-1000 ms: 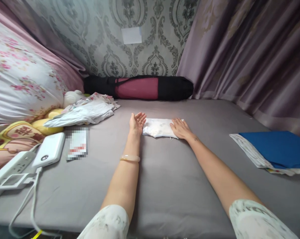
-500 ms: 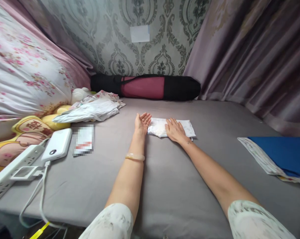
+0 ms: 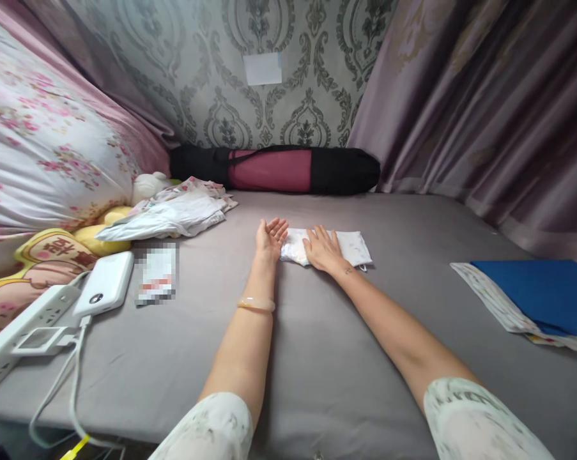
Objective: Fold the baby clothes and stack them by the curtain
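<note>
Landmark: long black-and-maroon bag (image 3: 271, 171), lying lengthwise at the foot of the patterned wall (image 3: 183, 76).

Item 1. White cloth (image 3: 358, 248), folded into a flat oblong with a short loop at its near right corner; on the grey sheet (image 3: 346, 358), in front of the bag's right half.

Item 2. Right hand (image 3: 323, 249), in front of the bag, laid palm down across the white cloth; grip spread flat, fingers extended over the fabric.

Item 3. Left hand (image 3: 269, 237), in front of the bag's maroon panel, at the cloth's left end, palm turned up and inward; grip unclosed, fingers loosely bent. Contact with the cloth: cannot tell. Pale bangle (image 3: 255, 304) on the forearm.

Item 4. Pale crumpled garments (image 3: 173, 214), just before the bag's left end.

Item 5. White power bank (image 3: 110, 275), cabled, beside a power strip (image 3: 24, 329); nearer the viewer than the bag, to its left.

Item 6. Blue folded cloth (image 3: 537, 294) atop patterned white fabric, right of the bag and nearer the viewer.
</note>
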### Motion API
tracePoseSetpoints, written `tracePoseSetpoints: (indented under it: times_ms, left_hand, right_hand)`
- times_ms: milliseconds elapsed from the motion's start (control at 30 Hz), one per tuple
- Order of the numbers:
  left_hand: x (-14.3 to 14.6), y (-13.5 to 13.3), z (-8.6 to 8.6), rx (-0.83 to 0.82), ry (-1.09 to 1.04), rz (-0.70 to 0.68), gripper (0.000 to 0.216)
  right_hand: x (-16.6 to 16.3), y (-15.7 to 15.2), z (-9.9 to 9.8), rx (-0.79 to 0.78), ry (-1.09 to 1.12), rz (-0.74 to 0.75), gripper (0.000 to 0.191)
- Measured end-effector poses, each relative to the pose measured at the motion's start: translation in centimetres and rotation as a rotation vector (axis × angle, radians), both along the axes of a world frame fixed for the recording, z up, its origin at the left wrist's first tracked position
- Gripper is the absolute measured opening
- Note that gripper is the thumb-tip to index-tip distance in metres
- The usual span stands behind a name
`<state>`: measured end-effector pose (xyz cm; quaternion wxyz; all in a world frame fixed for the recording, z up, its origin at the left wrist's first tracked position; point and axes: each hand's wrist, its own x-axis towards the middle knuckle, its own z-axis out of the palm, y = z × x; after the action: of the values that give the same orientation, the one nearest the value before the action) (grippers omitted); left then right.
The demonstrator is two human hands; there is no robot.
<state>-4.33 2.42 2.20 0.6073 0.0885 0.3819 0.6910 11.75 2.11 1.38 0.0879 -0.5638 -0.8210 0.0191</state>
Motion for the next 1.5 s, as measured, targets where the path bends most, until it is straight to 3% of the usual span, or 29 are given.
tracePoseSetpoints:
  times_ms: [233,400,533,733,1100,1267,1400,1500]
  left_hand:
    - [-0.4,0.1,-0.1,-0.008,-0.031,0.050,0.041]
    - [-0.7,0.2,-0.2,-0.020,-0.071,0.100,0.039]
    - [-0.8,0.2,0.0,-0.035,-0.097,0.132,0.039]
    - [-1.1,0.2,0.0,-0.013,-0.110,0.154,0.041]
    - [-0.8,0.2,0.1,-0.009,-0.073,0.125,0.039]
    - [-0.5,0.0,0.3,0.025,-0.053,0.087,0.039]
    - [-0.1,0.0,0.4,0.043,-0.044,0.073,0.041]
    - [0.1,0.2,0.3,0.042,-0.012,0.061,0.040]
  right_hand:
    - [-1.1,0.0,-1.0,0.015,0.015,-0.016,0.056]
    - [-1.4,0.0,0.1,-0.075,-0.011,-0.033,0.056]
    - [-3.3,-0.3,0.7,-0.079,0.006,0.006,0.056]
    - [-6.0,-0.4,0.1,-0.072,0.075,0.073,0.059]
    - [-6.1,0.2,0.1,-0.191,0.034,0.056,0.062]
    - [-4.9,0.2,0.8,-0.198,0.089,0.103,0.062]
    - [-1.9,0.1,1.2,-0.067,0.057,0.031,0.059]
    - [0.0,0.0,1.1,-0.066,-0.001,0.000,0.057]
